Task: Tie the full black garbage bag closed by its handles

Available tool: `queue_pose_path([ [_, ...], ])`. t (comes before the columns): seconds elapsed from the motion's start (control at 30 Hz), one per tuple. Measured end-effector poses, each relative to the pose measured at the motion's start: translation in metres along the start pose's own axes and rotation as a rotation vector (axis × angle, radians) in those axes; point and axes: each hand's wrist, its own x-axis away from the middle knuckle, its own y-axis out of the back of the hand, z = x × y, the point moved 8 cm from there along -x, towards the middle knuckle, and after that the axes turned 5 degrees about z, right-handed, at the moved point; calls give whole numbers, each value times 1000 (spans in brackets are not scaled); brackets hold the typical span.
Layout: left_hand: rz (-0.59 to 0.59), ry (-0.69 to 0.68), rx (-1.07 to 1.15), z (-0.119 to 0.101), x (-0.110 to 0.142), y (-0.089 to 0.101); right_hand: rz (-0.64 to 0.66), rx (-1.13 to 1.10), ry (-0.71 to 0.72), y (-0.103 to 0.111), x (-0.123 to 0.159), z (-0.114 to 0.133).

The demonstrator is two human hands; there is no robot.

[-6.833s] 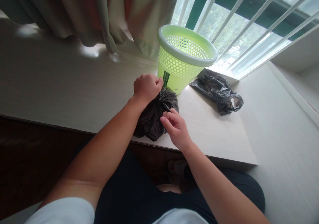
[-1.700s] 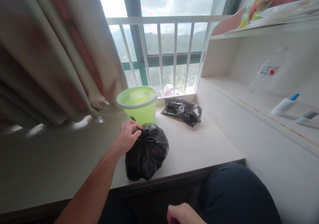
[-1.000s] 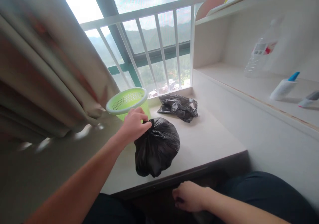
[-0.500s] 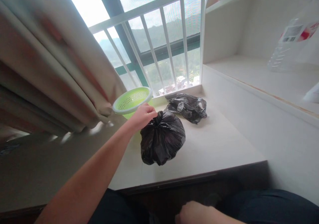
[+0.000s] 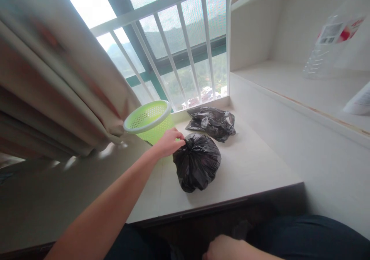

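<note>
My left hand (image 5: 171,142) pinches the knotted top of a full black garbage bag (image 5: 198,167), which is on the white ledge. Just left of the bag stands a light green perforated wastebasket (image 5: 153,131) with a pale rim, partly hidden behind my hand. Behind the bag lies a crumpled black plastic bag (image 5: 212,122) with a loop handle. Down at the bottom edge, my right hand (image 5: 221,247) is closed and low near my legs. Its fingers are mostly hidden, so I cannot see what it holds, if anything.
White bars (image 5: 185,50) guard the window at the back. A long curtain (image 5: 66,79) hangs at left. The shelf (image 5: 277,75) on the right holds a clear plastic bottle (image 5: 326,52) and a white bottle (image 5: 358,101). The ledge ends at a dark front edge (image 5: 216,208).
The full bag has shifted right, away from the wastebasket, with my left hand still on its knot. The view has turned slightly right. My right hand has stayed low and closed.
</note>
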Motion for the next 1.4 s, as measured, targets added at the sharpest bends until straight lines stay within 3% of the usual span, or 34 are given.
queue_pose_path([
  [0.2,-22,-13,-34,0,-1,-3,81,59,15,10,18,7],
  [0.33,-28,-11,-86,3,0,-6,44,12,39,16,19,7],
  [0.57,-28,-27,-95,6,1,-14,95,42,-40,1,7,3],
  [0.77,-31,-9,-106,6,1,-15,144,42,-41,1,12,3],
  [0.97,-23,-29,-115,8,2,-13,54,-47,-50,19,23,3],
  [1.17,-94,-4,-150,8,8,-5,78,-60,-56,29,31,-1],
  [1.3,-163,25,-164,5,13,4,-8,-125,-54,29,29,-4],
  [1.4,-188,27,-154,4,15,7,6,-103,-46,25,27,-2],
])
